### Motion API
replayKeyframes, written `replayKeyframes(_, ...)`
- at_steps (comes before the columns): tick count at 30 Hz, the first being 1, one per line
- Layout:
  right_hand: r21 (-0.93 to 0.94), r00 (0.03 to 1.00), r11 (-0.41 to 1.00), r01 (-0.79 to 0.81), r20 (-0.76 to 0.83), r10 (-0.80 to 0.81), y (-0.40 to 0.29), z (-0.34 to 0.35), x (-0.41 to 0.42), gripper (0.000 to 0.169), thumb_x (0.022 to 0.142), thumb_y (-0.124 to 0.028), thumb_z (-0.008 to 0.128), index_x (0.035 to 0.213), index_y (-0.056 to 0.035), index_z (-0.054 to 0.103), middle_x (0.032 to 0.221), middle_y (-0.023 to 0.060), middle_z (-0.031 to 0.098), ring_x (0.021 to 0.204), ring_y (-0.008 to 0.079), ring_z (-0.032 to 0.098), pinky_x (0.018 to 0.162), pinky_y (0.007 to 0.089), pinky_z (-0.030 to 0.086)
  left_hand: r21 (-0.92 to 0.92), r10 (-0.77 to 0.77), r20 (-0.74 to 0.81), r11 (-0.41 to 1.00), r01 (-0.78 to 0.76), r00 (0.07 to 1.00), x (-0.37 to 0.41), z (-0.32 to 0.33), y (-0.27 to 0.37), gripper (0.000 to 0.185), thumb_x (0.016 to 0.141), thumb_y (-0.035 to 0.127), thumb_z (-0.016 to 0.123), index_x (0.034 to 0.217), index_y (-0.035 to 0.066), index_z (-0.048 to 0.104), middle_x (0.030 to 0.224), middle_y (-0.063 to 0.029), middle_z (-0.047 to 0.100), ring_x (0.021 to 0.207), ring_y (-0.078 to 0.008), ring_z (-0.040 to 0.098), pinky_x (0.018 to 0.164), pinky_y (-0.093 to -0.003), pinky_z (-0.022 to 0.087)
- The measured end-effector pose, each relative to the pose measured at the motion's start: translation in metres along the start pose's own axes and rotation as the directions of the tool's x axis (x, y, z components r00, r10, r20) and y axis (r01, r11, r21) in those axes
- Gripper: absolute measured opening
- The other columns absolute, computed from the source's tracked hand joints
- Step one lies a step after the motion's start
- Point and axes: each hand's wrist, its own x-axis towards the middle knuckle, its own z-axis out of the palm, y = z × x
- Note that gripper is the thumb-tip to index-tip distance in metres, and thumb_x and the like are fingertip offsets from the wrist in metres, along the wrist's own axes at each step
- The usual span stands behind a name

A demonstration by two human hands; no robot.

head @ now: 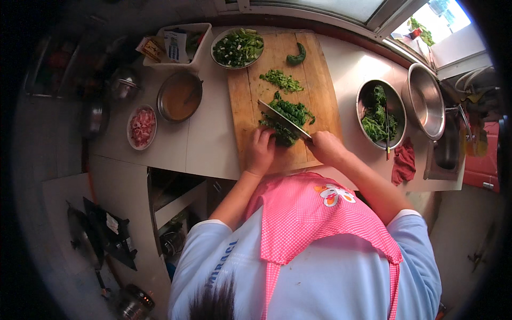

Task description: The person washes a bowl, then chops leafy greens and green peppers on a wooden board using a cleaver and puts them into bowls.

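My right hand (326, 147) grips the handle of a kitchen knife (283, 119), whose blade slants across dark leafy greens (294, 113) on a wooden cutting board (240, 106). On the near left side of the greens, my left hand (262, 150) rests with bent fingers against the leaves; its fingertips are partly hidden. Beyond the greens lies a small heap of chopped light-green pieces (282, 80). A curved green pepper (296, 55) sits near the board's far right corner.
Left stand a plate of sliced raw meat (142, 127), a bowl of brownish liquid (180, 97) and a white basket (204, 46). A plate of chopped greens (238, 48) touches the board. Right are a metal bowl of greens with chopsticks (380, 120), a metal basin (425, 102), a red cloth (404, 162) and a sink (446, 148).
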Motion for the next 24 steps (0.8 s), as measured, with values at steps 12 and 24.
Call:
replayKeyframes(12,-0.142,0.995,0.989,0.032,0.097,-0.018,-0.018,0.035,0.017,0.019,0.080,-0.016,0.055,0.081,-0.0011,0.067,0.085,0.0217,0.065,0.082,0.0359,0.065,0.071,0.0449,0.052,0.191,0.122,0.083,0.972,-0.136,0.989,-0.013,0.006,-0.015,0.014,0.073,0.005,0.062,0.087,0.006,0.064,0.090,-0.0107,0.060,0.085,-0.0312,0.057,0.073,-0.0400,0.049)
replayKeyframes(24,0.077,0.961,0.992,-0.099,0.265,0.076,-0.019,-0.011,-0.016,0.026,0.087,-0.021,0.052,0.082,-0.0001,0.067,0.077,0.0194,0.065,0.058,0.0296,0.065,0.049,0.0383,0.052,0.059,0.104,-0.058,0.993,-0.101,0.993,-0.018,-0.004,-0.011,0.015,0.072,0.001,0.064,0.087,0.004,0.060,0.087,-0.0124,0.058,0.085,-0.0323,0.056,0.075,-0.0394,0.046)
